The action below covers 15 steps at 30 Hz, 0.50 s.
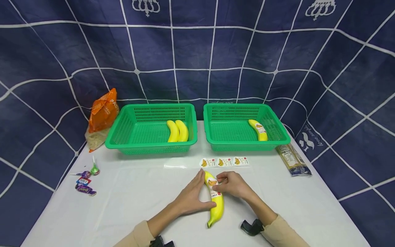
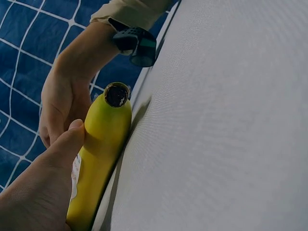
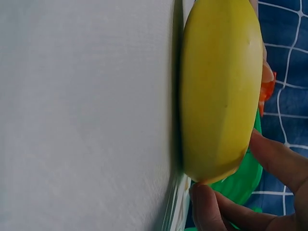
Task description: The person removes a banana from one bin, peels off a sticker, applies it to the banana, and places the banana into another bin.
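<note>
A yellow banana (image 1: 218, 207) lies on the white tabletop, its stem end toward me. A white sticker (image 1: 216, 194) with a banana picture is on its upper face. My left hand (image 1: 193, 195) holds the banana from the left, thumb near the stem end and fingers near the far end. In the left wrist view, the thumb (image 2: 70, 142) rests on the peel. My right hand (image 1: 233, 184) has bent fingers at the banana's far right side, thumb on the sticker. Seen from the right wrist, a finger (image 3: 274, 154) and another fingertip touch the banana's end.
Behind the hands lies a strip of banana stickers (image 1: 224, 162). The left green basket (image 1: 151, 147) holds two bananas; the right green basket (image 1: 247, 146) holds one stickered banana. Wrapped sweets (image 1: 84, 188) and an orange bag (image 1: 103, 109) are at left, a clear packet (image 1: 293, 159) at right.
</note>
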{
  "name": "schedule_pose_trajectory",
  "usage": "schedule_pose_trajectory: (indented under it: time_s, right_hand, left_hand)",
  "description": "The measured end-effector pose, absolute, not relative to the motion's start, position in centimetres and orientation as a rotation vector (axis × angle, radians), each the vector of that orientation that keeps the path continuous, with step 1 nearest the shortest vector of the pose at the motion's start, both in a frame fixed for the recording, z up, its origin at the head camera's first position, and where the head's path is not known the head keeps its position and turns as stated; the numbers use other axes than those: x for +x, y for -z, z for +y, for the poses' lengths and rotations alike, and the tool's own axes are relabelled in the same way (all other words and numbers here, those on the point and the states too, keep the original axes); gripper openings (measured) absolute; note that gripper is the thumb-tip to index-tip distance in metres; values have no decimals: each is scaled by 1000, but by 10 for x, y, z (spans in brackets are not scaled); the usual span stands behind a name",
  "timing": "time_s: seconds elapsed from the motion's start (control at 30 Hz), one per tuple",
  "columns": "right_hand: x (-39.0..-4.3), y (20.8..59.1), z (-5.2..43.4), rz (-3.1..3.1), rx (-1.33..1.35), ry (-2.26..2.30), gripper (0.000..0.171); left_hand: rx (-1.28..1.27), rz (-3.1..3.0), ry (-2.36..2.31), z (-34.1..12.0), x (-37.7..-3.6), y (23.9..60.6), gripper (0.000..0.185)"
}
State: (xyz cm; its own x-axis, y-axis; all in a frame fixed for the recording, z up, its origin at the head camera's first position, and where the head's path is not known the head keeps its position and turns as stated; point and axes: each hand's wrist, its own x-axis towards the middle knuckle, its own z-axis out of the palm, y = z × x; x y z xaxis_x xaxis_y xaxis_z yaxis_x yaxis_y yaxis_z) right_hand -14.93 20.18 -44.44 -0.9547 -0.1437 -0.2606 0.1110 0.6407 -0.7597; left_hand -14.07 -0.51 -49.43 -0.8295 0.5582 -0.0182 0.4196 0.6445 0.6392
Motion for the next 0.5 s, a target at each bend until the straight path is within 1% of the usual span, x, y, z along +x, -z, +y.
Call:
schedule_pose_trajectory:
  time_s: [0.5]
  right_hand:
    - [-146,445,191,2696,-45,1052,43]
  left_hand:
    - [788,2649,-950,-4,-139,493,119]
